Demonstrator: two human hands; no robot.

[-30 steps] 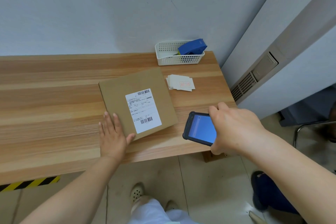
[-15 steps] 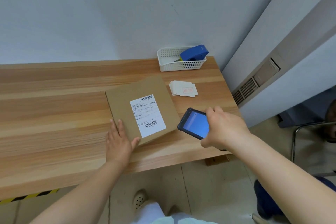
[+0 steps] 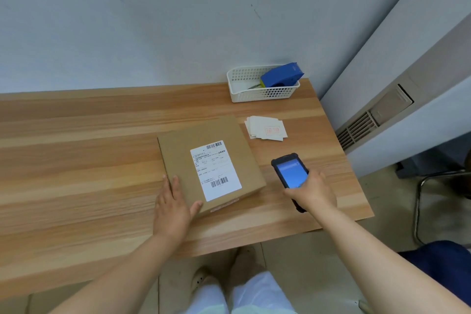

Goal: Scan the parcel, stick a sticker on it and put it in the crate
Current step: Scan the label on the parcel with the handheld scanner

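Parcel (image 3: 204, 160) is lying flat on the wooden table (image 3: 76, 160), a brown cardboard box turned a bit askew, white shipping label (image 3: 216, 169) facing up with a barcode near the top and another near the bottom. Your left hand (image 3: 173, 209) is spread open and pressed on the near left corner of it, fingers flat on the cardboard and thumb along the front edge. Your right hand (image 3: 314, 192) is wrapped around the lower part of the handheld scanner (image 3: 290, 173), which sits just beside the parcel's right edge, blue screen lit and facing up. Behind the scanner there's a small stack of stickers (image 3: 266, 128) with red print on the top one, lying on the table. Further back by the wall, a white basket (image 3: 262, 93) holds a blue tape dispenser (image 3: 281, 76). No crate in shot that I can make out.
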